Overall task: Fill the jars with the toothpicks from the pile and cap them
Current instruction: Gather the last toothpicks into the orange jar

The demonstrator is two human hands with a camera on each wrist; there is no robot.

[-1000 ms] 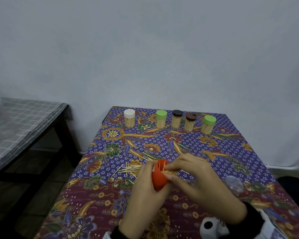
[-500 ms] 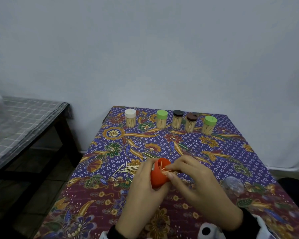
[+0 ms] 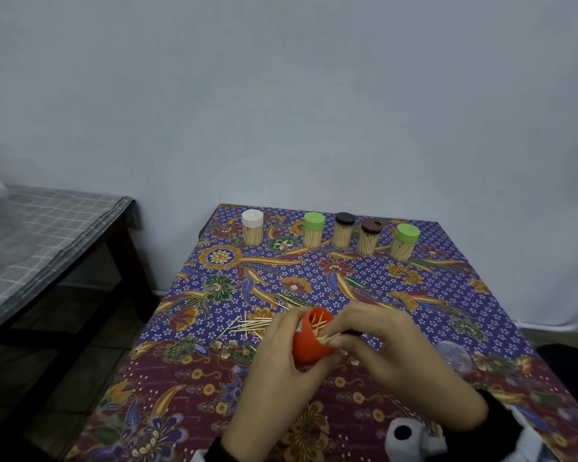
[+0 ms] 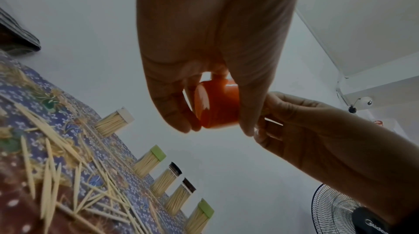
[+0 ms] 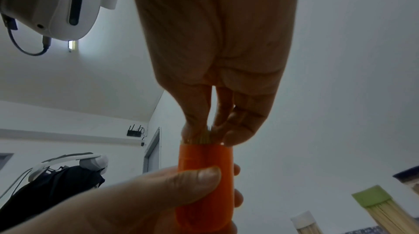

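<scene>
Orange jar held above the tabletop, toothpicks going in.
Head view: left hand [image 3: 274, 371] wrapped the orange jar [image 3: 309, 341]; right hand [image 3: 391, 358] pinched toothpicks [image 3: 327, 338] at its mouth. Left wrist view: grip curled round the jar. Right wrist view: fingertips [image 5: 235, 137] pressed together on the bundle, just above the rim.

We see the worktop [image 3: 347, 278] covered by a patterned cloth [image 3: 431, 295] in blue, maroon and gold floral print. Five capped jars filled with toothpicks stand upright in a row along its far edge: a white-capped jar [image 3: 252, 227], a green-capped jar [image 3: 313, 229], a black-capped jar [image 3: 343, 230], a brown-capped jar [image 3: 369, 236] and a second green-capped jar [image 3: 404, 241]. They stand apart from one another. A loose pile of toothpicks [image 3: 247, 326] lies directly on the cloth near the middle left. A clear, rounded plastic item [image 3: 453, 353] lies on the cloth towards the near right edge; what it is we cannot tell.
</scene>
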